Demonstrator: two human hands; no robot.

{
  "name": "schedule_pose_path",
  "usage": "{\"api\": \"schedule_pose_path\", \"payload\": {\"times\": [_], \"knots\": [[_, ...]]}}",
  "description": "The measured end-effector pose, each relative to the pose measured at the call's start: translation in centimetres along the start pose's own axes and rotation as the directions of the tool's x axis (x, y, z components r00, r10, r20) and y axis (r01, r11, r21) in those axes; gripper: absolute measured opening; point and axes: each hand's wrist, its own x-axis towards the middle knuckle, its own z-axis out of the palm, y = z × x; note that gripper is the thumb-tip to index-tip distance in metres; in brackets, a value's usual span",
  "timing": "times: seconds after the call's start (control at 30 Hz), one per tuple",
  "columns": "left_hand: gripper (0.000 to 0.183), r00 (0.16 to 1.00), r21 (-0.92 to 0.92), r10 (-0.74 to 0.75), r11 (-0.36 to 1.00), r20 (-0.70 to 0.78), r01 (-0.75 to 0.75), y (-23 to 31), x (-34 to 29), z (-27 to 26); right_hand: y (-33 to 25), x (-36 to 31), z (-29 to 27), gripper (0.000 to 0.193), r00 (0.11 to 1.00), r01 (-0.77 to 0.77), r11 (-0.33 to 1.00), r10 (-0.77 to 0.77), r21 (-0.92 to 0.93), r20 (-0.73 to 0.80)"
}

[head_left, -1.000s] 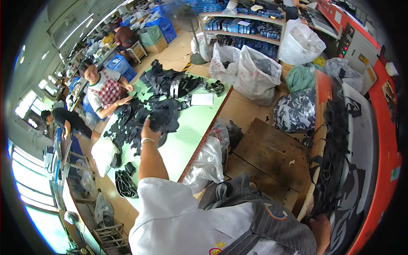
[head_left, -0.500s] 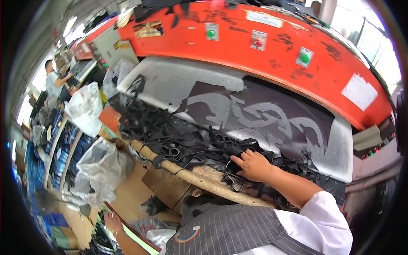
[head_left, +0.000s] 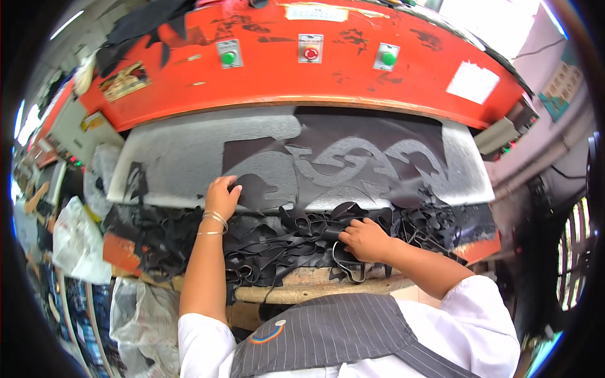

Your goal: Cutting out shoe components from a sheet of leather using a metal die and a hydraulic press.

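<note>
A cut-up dark leather sheet (head_left: 397,123) lies on the pale cutting bed (head_left: 170,142), with curved shapes missing from it. At its near left edge is my left hand (head_left: 222,195), its thumb apart from the fingers, touching or just over the leather. My right hand (head_left: 365,240) is closed on a thin metal cutting die (head_left: 345,268) with a curved outline; its palm hides part of the die. Tangled black leather scraps (head_left: 265,242) are heaped along the front of the bed, under and around both hands.
A red press beam (head_left: 265,82) with two green buttons and a red one spans the back. A wooden rail (head_left: 290,293) runs along the near edge. White plastic bags (head_left: 79,239) stand at the left. Another person (head_left: 31,217) is partly visible at far left.
My left hand has come up from the low left, beside the rail, to the leather on the bed. My view has turned rightward. My right hand stays at the die.
</note>
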Motion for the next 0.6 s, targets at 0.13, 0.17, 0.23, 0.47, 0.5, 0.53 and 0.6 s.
{"api": "schedule_pose_path", "payload": {"times": [0.13, 0.17, 0.23, 0.47, 0.5, 0.53, 0.6], "knots": [[0.042, 0.949, 0.167, -0.118, 0.983, 0.292, 0.071, -0.2, 6.4, 1.9, -0.6, 1.5, -0.2, 0.019, 0.976, -0.216, 0.976, 0.215, 0.017, 0.047], [0.041, 0.958, 0.128, -0.082, 0.991, 0.274, 0.049, -2.5, 7.0, 2.4, -1.0, 2.2, 0.0, 0.018, 0.965, -0.261, 0.965, 0.260, 0.036, 0.023], [0.038, 0.898, 0.157, -0.176, 0.980, 0.404, 0.122, -2.7, 8.6, 1.9, -1.7, 3.1, 0.5, 0.020, 0.927, -0.368, 0.919, 0.374, 0.141, -0.017], [0.029, 0.988, 0.049, -0.032, 0.999, 0.150, 0.024, -3.9, 10.3, 4.1, -3.4, 4.6, 1.4, 0.023, 0.800, -0.572, 0.784, 0.599, 0.243, -0.050], [0.029, 0.987, 0.038, -0.016, 0.999, 0.160, 0.010, -3.7, 10.2, 4.5, -3.3, 4.5, 1.4, 0.024, 0.800, -0.562, 0.783, 0.597, 0.266, -0.068], [0.029, 0.996, 0.077, 0.040, 0.996, 0.075, -0.046, -3.5, 10.0, 4.8, -3.1, 4.2, 1.3, 0.034, 0.797, -0.565, 0.767, 0.603, 0.305, -0.040], [0.027, 0.997, 0.129, 0.076, 0.989, -0.002, -0.075, -3.2, 9.7, 5.2, -3.0, 3.0, 1.1, 0.040, 0.791, -0.555, 0.746, 0.611, 0.368, -0.045]]}}
